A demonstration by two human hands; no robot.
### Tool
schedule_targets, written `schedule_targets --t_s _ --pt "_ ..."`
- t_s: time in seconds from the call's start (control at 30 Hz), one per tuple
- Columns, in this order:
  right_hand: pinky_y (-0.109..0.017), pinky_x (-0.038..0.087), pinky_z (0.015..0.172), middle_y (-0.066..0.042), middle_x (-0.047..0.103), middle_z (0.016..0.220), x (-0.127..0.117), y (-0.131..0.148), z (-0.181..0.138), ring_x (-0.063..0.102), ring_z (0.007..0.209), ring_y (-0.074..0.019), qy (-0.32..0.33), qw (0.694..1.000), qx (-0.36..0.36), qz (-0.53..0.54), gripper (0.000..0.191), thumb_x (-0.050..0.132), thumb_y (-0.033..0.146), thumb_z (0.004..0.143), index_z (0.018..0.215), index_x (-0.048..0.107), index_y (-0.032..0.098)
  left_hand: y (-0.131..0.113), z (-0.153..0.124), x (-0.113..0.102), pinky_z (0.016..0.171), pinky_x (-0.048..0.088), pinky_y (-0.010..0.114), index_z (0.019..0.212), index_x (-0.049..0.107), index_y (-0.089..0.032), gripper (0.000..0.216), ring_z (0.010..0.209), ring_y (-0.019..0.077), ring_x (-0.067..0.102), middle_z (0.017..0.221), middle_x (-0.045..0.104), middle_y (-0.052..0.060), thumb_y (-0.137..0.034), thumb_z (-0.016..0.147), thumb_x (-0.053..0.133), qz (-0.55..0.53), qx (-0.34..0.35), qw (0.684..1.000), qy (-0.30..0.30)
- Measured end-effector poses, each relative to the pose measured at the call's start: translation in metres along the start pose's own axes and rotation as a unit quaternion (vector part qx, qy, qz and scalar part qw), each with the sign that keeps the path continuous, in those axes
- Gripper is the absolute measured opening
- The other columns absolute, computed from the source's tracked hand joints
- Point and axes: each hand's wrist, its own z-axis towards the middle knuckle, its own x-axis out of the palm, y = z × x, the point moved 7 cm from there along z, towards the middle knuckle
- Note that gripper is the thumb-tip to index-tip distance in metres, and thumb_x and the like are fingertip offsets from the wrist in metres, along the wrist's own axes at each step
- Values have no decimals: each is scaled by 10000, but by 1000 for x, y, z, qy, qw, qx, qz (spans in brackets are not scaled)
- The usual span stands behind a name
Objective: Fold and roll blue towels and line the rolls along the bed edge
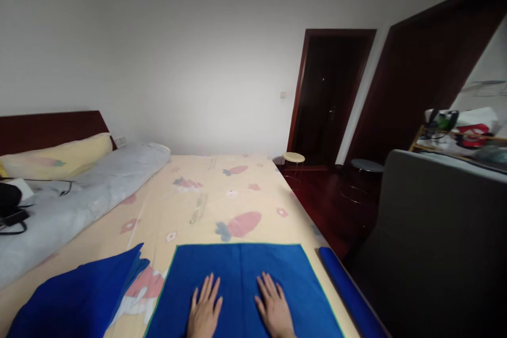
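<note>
A blue cloth (241,264) with a green edge lies spread on the bed, a crease running down its middle. My left hand (205,309) rests flat on the cloth, left of the crease, fingers stretched out. On the other side of the crease, my right hand (274,306) is also laid flat with its fingers extended. Neither hand holds anything. To the left is a loosely heaped blue cloth (79,296). A narrow rolled or folded blue cloth (348,290) lies along the right edge of the bed.
The bed sheet (158,206) is yellow with a carrot and flower print. A grey quilt (91,206) and a yellow pillow (59,156) lie at the left. Beyond the right edge stand two stools (293,157), a dark panel (428,243) and a cluttered shelf (471,140).
</note>
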Motion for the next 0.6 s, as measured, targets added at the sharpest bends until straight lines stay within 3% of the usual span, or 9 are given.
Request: schedule_targets --t_s 0.17,0.23,0.3,0.4,0.47,0.53,0.6 --pt "-465 195 1166 -39 260 1542 -46 -128 -3 216 1432 -213 10 984 159 -79 648 263 564 900 1450 293 223 112 16 -27 1165 168 458 1452 244 -281 575 1442 194 225 1565 220 12 -465 908 275 127 -127 983 -33" --pt "-454 186 1168 -38 252 1548 -49 -155 -9 202 1436 -202 14 978 183 -98 679 241 562 892 1462 263 195 137 14 -35 1164 159 439 1451 249 -289 584 1440 187 231 1566 226 3 -485 902 285 152 -138 978 -41" --pt "-461 180 1167 -58 274 1541 -49 -166 -15 209 1435 -217 8 972 206 -113 706 239 548 879 1459 274 149 146 12 -39 1162 158 440 1448 260 -300 577 1435 188 246 1563 241 -4 -487 902 287 163 -138 976 -44" --pt "-508 163 1158 -167 333 1506 -55 -158 -23 236 1424 -294 -67 953 261 -137 733 243 492 859 1413 347 25 138 9 -44 1168 113 484 1439 295 -274 531 1442 197 229 1561 253 20 -389 922 258 183 -146 970 -71" --pt "-537 185 1140 -218 325 1499 -58 -132 -32 233 1420 -328 -148 940 273 -139 716 240 443 861 1397 357 -15 115 8 -46 1171 84 507 1438 309 -241 525 1451 203 198 1560 261 47 -276 922 220 186 -140 967 -105" --pt "-530 268 1104 -193 299 1519 -49 -87 -41 244 1419 -318 -188 950 217 -119 655 275 387 868 1425 338 48 75 10 -39 1174 123 488 1446 291 -251 539 1448 203 207 1553 283 40 -220 913 219 149 -85 978 -118" --pt "-476 378 1036 -123 354 1509 -23 -27 -52 334 1385 -282 -153 980 100 -84 591 349 302 861 1442 341 195 17 13 -25 1167 200 433 1461 223 -306 546 1436 189 245 1551 291 -7 -242 920 254 79 28 992 -94"
